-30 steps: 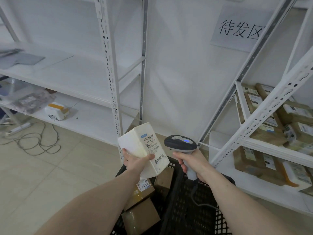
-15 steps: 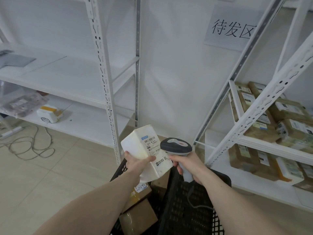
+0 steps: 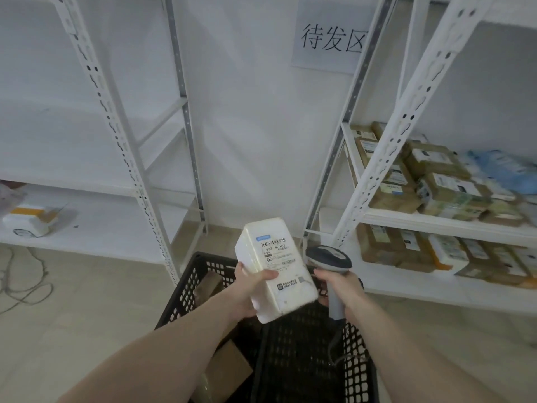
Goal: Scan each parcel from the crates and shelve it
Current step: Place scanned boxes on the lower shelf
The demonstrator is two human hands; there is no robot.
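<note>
My left hand (image 3: 250,289) grips a white foam parcel (image 3: 273,266) from below, its printed label facing up with my thumb across it. My right hand (image 3: 341,289) holds a grey handheld scanner (image 3: 328,257) by its handle, head right beside the parcel's right edge, cable hanging down. Both sit above black plastic crates (image 3: 308,356) on the floor; the left crate holds brown cardboard parcels (image 3: 229,370). The white shelf unit (image 3: 436,219) on the right carries several labelled parcels (image 3: 441,181) on two levels.
A second white rack (image 3: 122,135) stands left, with a white and orange box (image 3: 27,219) on its lower shelf. Grey cables (image 3: 20,286) lie on the tiled floor at far left. A paper sign (image 3: 328,39) hangs on the back wall.
The view has swung right and down. Parcel and scanner have dropped lower over the crates, and the parcel's label now faces up more squarely beside the scanner head.
</note>
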